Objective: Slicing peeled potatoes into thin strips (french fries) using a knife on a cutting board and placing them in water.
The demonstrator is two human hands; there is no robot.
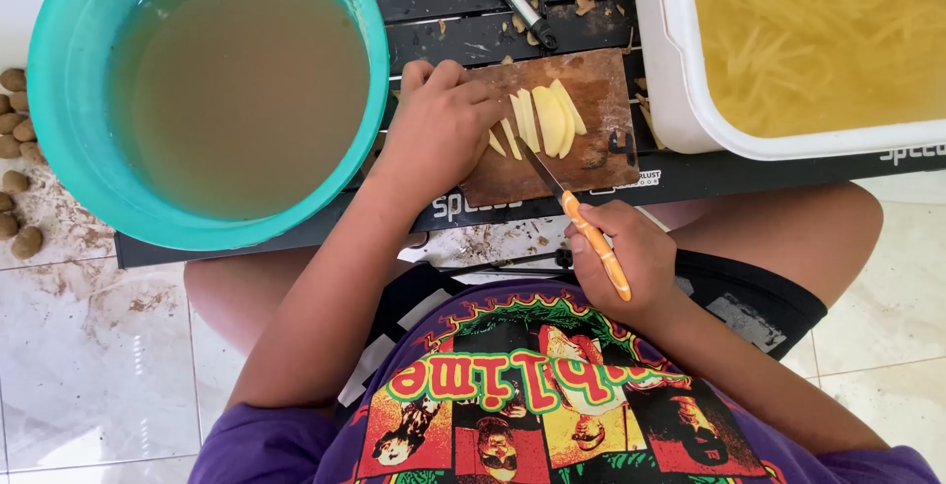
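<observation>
Pale potato slices (540, 121) lie fanned on a small wooden cutting board (591, 159) set on a black slatted surface (443, 1). They are pressed down by the curled left hand (439, 129). An orange-handled knife (581, 228) is gripped in the closed right hand (626, 257), its blade laid against the slices. A teal basin of murky water (59, 149) stands to the left, a white tub of cut strips (670, 80) to the right.

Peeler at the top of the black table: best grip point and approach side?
Probably the black handle of the peeler, taken from above. It lies flat and slanted, its lower end pointing toward the cutting board, its metal head at the frame's top edge. The handle is the long, bare part, with table free on both sides for fingers.
</observation>
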